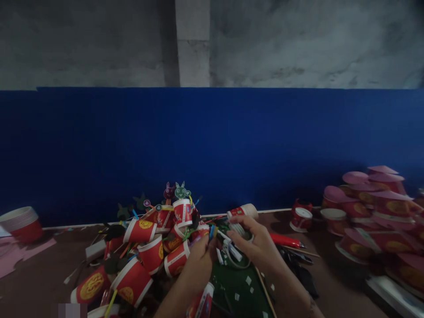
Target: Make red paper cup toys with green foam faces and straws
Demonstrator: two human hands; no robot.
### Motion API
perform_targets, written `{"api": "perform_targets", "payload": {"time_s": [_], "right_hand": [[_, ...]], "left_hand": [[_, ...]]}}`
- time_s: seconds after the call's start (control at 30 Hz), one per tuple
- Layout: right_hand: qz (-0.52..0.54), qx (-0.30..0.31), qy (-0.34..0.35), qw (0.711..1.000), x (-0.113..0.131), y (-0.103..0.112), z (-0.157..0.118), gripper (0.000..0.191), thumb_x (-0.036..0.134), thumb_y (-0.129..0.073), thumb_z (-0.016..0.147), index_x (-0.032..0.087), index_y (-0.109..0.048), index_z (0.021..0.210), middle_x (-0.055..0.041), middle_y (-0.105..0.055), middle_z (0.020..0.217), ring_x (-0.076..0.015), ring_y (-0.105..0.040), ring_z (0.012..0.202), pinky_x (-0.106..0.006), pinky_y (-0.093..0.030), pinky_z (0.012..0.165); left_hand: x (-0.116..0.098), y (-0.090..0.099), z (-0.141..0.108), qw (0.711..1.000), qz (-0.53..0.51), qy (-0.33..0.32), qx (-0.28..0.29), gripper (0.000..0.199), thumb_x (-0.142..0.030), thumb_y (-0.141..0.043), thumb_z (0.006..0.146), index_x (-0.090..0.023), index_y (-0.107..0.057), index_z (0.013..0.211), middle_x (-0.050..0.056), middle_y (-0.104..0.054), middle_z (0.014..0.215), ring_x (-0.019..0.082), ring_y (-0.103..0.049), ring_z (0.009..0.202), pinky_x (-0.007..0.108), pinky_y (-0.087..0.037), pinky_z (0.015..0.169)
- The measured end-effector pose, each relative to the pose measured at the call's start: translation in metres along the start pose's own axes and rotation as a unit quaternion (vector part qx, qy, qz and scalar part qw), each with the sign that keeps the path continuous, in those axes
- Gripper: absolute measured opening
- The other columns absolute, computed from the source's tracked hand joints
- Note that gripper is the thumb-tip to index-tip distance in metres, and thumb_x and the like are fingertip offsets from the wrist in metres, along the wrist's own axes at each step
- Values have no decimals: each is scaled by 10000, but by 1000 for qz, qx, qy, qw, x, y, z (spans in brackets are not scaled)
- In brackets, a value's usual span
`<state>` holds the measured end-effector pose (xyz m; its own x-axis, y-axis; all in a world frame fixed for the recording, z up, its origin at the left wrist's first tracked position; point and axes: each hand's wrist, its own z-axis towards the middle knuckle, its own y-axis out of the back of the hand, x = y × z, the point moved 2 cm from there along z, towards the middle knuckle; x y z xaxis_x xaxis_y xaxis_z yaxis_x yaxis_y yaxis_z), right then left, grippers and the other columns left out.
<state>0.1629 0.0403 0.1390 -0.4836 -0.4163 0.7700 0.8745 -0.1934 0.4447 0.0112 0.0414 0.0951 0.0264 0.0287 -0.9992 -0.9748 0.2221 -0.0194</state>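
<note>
My left hand (202, 258) is in the lower middle, its fingers closed round small blue and yellow strips (213, 232). To its right my right hand (251, 238) has its thumb and fingers apart, over a white cable (236, 260) and a pale ribbed object (236, 229); nothing shows between the fingertips. Beneath both hands lies a dark green mat (228, 287) with small white scraps. Red and white paper cups (151, 255) are heaped beside my left hand, and one stands upright with a green rabbit face (180, 191) behind it.
A cup stack (22, 224) stands at far left beside pink paper (36, 252). Right of my hands lie a red tool (285, 240), black items (303, 274) and a thin stick. Pink-topped red cups (391, 207) are piled at far right. A blue wall panel (212, 145) rises behind.
</note>
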Motion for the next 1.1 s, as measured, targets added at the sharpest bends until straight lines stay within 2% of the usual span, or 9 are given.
{"api": "perform_targets", "payload": {"time_s": [0.1,0.17,0.37,0.53,0.87,1.1], "right_hand": [[-6,51,-10,999,3,-6,-1,227,321,-499,841,172,-667,872,-24,-659,744,-166,-593,696,-246,-440,610],[-21,76,-1,997,6,-10,-2,221,281,-481,846,175,-674,830,-19,-653,731,-154,-577,676,-241,-420,605],[-65,92,6,994,16,-16,-4,268,257,-494,839,174,-650,637,10,-590,578,-134,-524,597,-234,-368,559],[-56,82,11,995,11,-19,-4,269,303,-523,836,172,-662,645,2,-622,614,-140,-536,613,-236,-380,576],[-51,68,18,996,7,-23,-5,262,317,-538,834,173,-668,658,4,-637,630,-137,-547,627,-232,-385,596],[-78,55,8,995,6,-25,-6,271,330,-536,823,170,-669,648,0,-618,602,-132,-523,595,-229,-363,564]], "left_hand": [[-3,5,-1,993,86,-67,-36,366,-511,-468,836,-168,-592,811,26,-583,743,183,-518,739,270,-381,690],[-2,8,-1,988,125,-82,-45,294,-433,-456,860,-177,-599,838,50,-614,793,208,-537,784,285,-374,737],[5,10,-1,970,221,-98,-33,193,-279,-397,886,-192,-563,843,61,-627,764,208,-548,709,285,-359,668],[4,8,-3,952,286,-105,-22,182,-117,-360,844,-184,-525,877,84,-622,807,209,-555,732,288,-354,660],[5,6,-5,947,296,-129,-3,242,-112,-316,862,-170,-523,974,109,-646,875,212,-554,735,293,-351,641],[4,7,-8,906,409,-104,-2,276,-72,-314,828,-129,-494,1029,138,-630,826,250,-574,749,318,-335,638]]}}
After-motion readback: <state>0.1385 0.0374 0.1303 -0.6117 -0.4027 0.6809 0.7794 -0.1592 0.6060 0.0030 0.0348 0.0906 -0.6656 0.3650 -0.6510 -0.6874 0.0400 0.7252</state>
